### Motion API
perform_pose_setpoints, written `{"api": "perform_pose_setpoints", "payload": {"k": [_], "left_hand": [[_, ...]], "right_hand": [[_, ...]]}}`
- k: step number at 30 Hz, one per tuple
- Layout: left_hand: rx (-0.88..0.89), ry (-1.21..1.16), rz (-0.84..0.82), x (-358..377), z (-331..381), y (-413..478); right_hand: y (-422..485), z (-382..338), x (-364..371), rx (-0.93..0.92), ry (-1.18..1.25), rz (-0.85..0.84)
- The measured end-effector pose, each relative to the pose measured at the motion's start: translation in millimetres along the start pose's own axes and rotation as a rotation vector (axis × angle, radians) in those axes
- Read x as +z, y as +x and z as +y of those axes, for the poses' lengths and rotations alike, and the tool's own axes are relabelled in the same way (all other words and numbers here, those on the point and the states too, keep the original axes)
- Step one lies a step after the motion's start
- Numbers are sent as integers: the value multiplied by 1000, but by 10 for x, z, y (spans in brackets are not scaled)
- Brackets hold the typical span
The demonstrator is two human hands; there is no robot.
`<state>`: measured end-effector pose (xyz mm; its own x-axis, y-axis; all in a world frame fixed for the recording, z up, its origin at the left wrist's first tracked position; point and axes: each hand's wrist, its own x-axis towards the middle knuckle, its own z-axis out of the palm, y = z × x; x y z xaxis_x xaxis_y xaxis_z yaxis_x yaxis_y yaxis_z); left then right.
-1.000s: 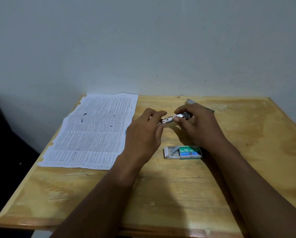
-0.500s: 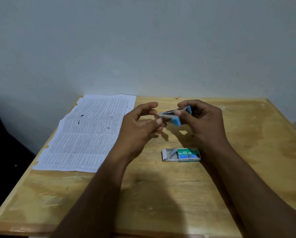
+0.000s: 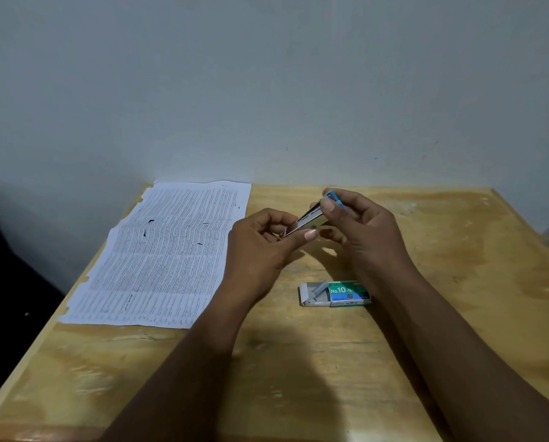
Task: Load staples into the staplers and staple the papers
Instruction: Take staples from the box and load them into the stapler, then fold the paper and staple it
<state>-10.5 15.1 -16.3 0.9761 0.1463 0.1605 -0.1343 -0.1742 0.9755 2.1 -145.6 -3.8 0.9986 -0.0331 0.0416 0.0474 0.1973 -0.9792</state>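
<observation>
Above the middle of the desk (image 3: 458,282), the fingers (image 3: 329,204) of the right hand (image 3: 365,231) pinch the blue end of a small stapler (image 3: 311,218). The left hand (image 3: 260,247) holds its thin metal end with curled fingers, perhaps with a staple strip; this part is blurred. Nearer, a flat cardboard staple box (image 3: 340,295) lies open. The printed papers (image 3: 168,253) reach the left and back edges. Broad grainy wood runs to the right.

Stapler (image 3: 313,218): 1. Staple box (image 3: 346,295): 1, w/ tray slid out. Staple strips (image 3: 320,288) in tray: at least 1, exact no. unclear. Papers (image 3: 168,253): 1 printed stack, sheet ct. can't tell. Hands: 2, i.e. left hand (image 3: 260,250) + right hand (image 3: 362,231). Table (image 3: 458,282): 1.
</observation>
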Motion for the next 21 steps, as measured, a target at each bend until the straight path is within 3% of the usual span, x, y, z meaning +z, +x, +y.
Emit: {"api": "perform_pose_setpoints", "payload": {"k": [9,11,13,15,18,21], "left_hand": [[12,5,-51,25,40,-49],[91,241,-29,-17,-3,-33],[148,634,55,-102,-92,33],[19,895,162,-207,-161,110],[-192,961,208,-321,-223,166],[-131,1061,192,-350,-245,133]], "right_hand": [[10,-1,-14,-40,-39,99],[0,-19,-23,-29,7,112],[-10,-43,-41,-5,65,129],[-8,-58,-62,14,93,152],[-10,-65,-66,8,52,203],[-25,-69,-44,-3,-11,206]]}}
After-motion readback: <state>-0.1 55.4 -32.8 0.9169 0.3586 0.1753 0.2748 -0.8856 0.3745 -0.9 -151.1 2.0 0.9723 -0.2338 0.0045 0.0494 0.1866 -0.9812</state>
